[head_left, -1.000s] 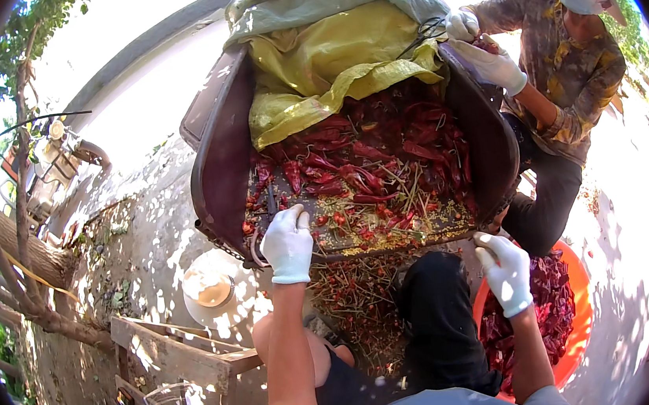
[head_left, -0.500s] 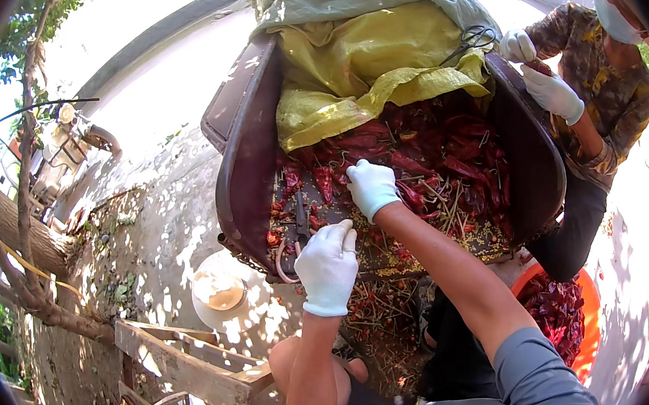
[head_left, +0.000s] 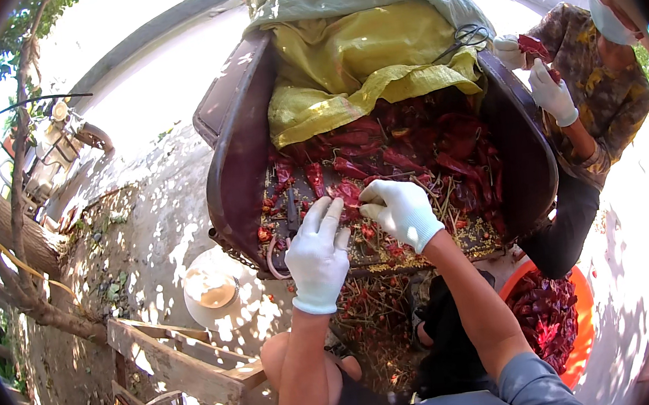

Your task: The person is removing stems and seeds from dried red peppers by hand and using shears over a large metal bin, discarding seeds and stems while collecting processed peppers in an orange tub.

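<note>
A dried red chili pepper (head_left: 348, 193) is between my two white-gloved hands, above the near part of a dark cart bed (head_left: 362, 259). My right hand (head_left: 402, 212) pinches its right end between thumb and fingers. Beside its left end, my left hand (head_left: 319, 260) has its fingers stretched out and its thumb apart; whether the fingertips touch the chili cannot be made out. Behind the hands lies a heap of dried red chilies (head_left: 444, 138), mixed with stems and yellow seeds. Left of them rests a pair of scissors with pinkish handles (head_left: 271, 257), partly covered by my left hand.
A yellow sack (head_left: 364, 56) covers the cart's far part, with dark-handled scissors (head_left: 471, 35) on it. At right, a co-worker (head_left: 597, 87) in white gloves holds red chilies. An orange tub (head_left: 586, 317) holds chilies. A wooden frame (head_left: 174, 349) and pale round container (head_left: 212, 288) stand left.
My right hand has drawn back from the heap with a chili pepper. My left hand has moved up beside it, its fingers now extended. The co-worker's hands have moved apart, showing red chili pieces.
</note>
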Available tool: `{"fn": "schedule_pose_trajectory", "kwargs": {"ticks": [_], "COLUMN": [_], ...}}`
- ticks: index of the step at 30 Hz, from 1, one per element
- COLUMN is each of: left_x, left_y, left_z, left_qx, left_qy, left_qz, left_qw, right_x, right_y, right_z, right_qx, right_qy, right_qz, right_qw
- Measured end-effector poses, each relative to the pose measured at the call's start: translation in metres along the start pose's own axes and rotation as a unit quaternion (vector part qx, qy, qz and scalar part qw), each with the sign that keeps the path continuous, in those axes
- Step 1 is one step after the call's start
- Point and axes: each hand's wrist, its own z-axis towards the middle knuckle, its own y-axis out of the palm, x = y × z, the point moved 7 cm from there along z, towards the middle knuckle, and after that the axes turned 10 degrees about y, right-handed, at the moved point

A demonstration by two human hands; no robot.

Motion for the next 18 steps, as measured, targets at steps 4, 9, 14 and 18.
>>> {"fn": "schedule_pose_trajectory", "kwargs": {"ticks": [4, 9, 14, 18], "left_x": [0.013, 0.003, -0.007, -0.002], "left_y": [0.014, 0.024, 0.02, 0.015], "left_z": [-0.004, -0.013, -0.014, -0.014], "left_qx": [-0.055, -0.083, -0.033, -0.015], "left_qy": [0.07, -0.025, -0.11, -0.068], "left_qz": [-0.024, -0.056, -0.161, -0.147], "left_qw": [0.996, 0.995, 0.98, 0.987], "right_x": [-0.004, 0.004, 0.015, 0.003], "right_y": [0.002, 0.001, 0.013, 0.016], "right_z": [-0.028, -0.035, -0.034, -0.044], "right_qx": [-0.09, -0.046, -0.102, -0.085], "right_qy": [-0.001, -0.023, 0.078, 0.036], "right_qz": [0.144, 0.233, 0.367, 0.338], "right_qw": [0.985, 0.971, 0.921, 0.937]}}
